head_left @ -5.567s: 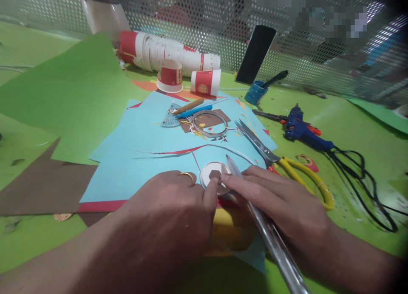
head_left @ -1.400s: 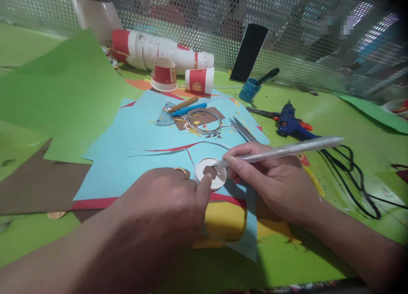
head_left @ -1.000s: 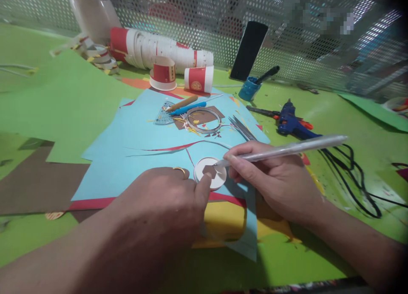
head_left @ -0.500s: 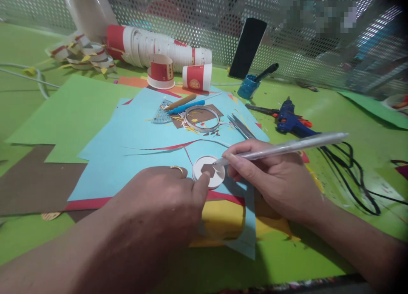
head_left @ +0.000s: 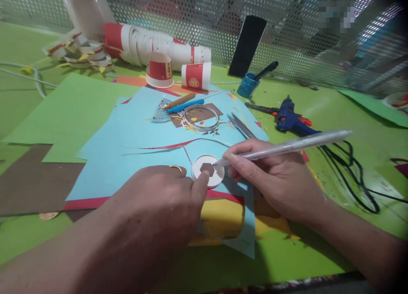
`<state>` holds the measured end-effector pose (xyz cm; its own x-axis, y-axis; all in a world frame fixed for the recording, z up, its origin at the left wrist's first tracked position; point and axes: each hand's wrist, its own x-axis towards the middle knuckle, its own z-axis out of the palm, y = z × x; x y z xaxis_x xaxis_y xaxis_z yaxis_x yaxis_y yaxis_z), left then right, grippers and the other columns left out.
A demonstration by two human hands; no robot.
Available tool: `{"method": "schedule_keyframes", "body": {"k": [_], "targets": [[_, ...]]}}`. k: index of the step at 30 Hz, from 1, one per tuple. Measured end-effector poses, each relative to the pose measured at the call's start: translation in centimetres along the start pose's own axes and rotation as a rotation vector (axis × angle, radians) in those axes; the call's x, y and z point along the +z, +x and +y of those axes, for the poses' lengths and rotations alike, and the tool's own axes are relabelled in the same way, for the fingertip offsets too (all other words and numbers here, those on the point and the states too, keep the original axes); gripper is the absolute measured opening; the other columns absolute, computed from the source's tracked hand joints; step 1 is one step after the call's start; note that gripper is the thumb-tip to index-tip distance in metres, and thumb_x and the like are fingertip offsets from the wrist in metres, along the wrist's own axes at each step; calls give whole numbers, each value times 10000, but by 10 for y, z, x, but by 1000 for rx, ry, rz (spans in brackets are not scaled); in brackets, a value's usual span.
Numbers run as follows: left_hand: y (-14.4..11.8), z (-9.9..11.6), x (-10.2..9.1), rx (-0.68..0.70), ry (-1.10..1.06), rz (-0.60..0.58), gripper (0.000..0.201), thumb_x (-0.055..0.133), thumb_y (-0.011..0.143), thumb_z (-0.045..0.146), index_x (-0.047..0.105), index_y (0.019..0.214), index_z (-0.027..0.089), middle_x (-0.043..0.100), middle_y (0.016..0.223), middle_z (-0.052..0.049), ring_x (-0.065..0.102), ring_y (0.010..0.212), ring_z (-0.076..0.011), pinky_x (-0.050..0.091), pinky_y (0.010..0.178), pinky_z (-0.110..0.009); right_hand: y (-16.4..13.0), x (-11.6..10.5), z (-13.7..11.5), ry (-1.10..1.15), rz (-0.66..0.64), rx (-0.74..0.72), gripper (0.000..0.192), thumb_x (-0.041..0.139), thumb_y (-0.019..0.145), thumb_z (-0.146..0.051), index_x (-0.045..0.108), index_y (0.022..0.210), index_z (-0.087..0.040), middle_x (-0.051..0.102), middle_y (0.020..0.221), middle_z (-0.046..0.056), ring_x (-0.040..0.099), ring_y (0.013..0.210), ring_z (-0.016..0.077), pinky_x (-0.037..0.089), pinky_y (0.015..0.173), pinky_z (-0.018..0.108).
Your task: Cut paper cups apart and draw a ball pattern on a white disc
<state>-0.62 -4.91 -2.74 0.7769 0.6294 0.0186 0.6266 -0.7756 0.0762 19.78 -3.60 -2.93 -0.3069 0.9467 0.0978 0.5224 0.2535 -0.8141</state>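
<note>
Just below the centre of the frame, a white disc point(head_left: 218, 175) lies on a light blue sheet point(head_left: 105, 166), bearing a small brown hexagon point(head_left: 206, 168). At the lower left, the left hand point(head_left: 168, 196) rests one fingertip on the hexagon; the other fingers are curled under, and I cannot tell whether they hold anything. At the lower right, the right hand point(head_left: 267, 171) pinches a silvery pen point(head_left: 293, 145), its tip at the hexagon's upper right edge. Scissors blades point(head_left: 241, 126) show just above that hand, the handles mostly hidden. Toward the middle top of the sheet lie a grey ring point(head_left: 204, 128), paper scraps and a blue pen point(head_left: 188, 106). At the right of the frame, a blue glue gun point(head_left: 291, 116) lies on the green tabletop point(head_left: 315, 251); at the upper left, stacked paper cups point(head_left: 159, 45) lie sideways.
</note>
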Motion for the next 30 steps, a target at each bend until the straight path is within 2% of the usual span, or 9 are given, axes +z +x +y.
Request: {"method": "schedule_keyframes", "body": {"k": [4, 9, 13, 17, 23, 30], "targets": [[-2, 1, 0, 8, 25, 14, 286, 513, 686, 84, 565, 935, 214, 549, 580, 29, 477, 459, -147, 375, 487, -251, -1, 0, -2, -27, 18, 2, 120, 589, 908, -282, 666, 849, -210, 646, 653, -29, 567, 586, 121, 457, 561, 248], [-6, 0, 7, -26, 45, -7, 262, 523, 678, 137, 565, 930, 193, 543, 574, 11, 457, 441, -158, 352, 459, -263, -1, -2, -3, -63, 28, -38, 120, 589, 905, -256, 665, 825, -211, 632, 633, -36, 539, 557, 112, 447, 557, 252], [-7, -1, 10, -18, 18, 13, 323, 523, 688, 142, 556, 1002, 209, 552, 598, 18, 457, 468, -144, 386, 515, -255, -1, -1, -3, -56, 33, -35, 129, 589, 902, -252, 661, 803, -209, 619, 618, -36, 535, 557, 114, 444, 546, 253], [-7, 0, 7, -8, 40, 21, 400, 524, 661, 136, 537, 1055, 201, 546, 612, 19, 457, 472, -148, 364, 488, -252, 0, 0, -3, -56, 32, -28, 129, 589, 899, -258, 662, 802, -213, 614, 609, -34, 528, 542, 120, 438, 533, 262], [-5, -1, 4, 29, 32, 21, 323, 509, 635, 93, 527, 928, 229, 496, 563, 47, 421, 427, -131, 367, 475, -242, -1, -1, -2, -63, 27, -37, 128, 588, 900, -256, 660, 803, -214, 616, 617, -31, 538, 553, 125, 445, 546, 264], [-6, -2, 9, 29, 15, 53, 347, 511, 639, 123, 534, 971, 223, 511, 580, 35, 430, 447, -146, 375, 500, -262, -2, -1, -2, -61, 33, -41, 128, 588, 898, -250, 659, 800, -207, 620, 614, -37, 543, 551, 114, 442, 538, 250]]}}
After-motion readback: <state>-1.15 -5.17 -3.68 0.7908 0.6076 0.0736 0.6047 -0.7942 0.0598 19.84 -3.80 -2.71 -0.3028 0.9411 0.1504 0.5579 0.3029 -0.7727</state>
